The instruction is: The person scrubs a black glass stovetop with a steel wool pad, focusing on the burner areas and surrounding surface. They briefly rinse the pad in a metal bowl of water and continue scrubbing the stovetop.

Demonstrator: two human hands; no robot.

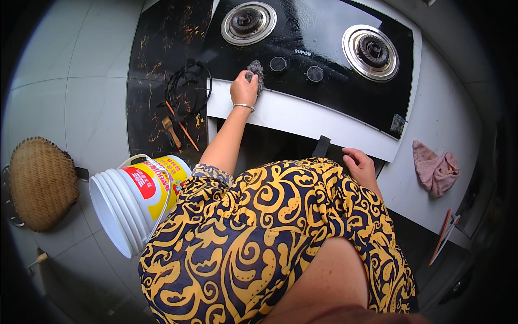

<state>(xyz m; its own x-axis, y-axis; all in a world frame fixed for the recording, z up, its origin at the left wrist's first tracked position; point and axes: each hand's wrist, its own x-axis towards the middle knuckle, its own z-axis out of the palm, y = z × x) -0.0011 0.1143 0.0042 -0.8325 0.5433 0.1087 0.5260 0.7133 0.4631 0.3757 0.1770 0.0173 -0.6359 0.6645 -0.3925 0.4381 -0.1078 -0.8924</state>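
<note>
My left hand (243,90), with a bangle at its wrist, grips a dark grey scouring pad or cloth (256,73) on the front left part of a black Supor gas hob (299,69). The hob's glass looks wet and streaked in the middle. Two round burners show, the left burner (247,23) and the right burner (373,52), with two control knobs between them. My right hand (361,165) rests at the front edge of the white counter, fingers loosely bent, holding nothing that I can see. A small blue packet or patch (397,124) lies on the hob's front right corner.
A pink cloth (436,168) lies on the white counter at the right, above red and white sticks (444,235). On the left are a coiled black cable or rings (188,87), a wooden-handled brush (171,133), a white bucket (125,202) and a woven basket (43,184).
</note>
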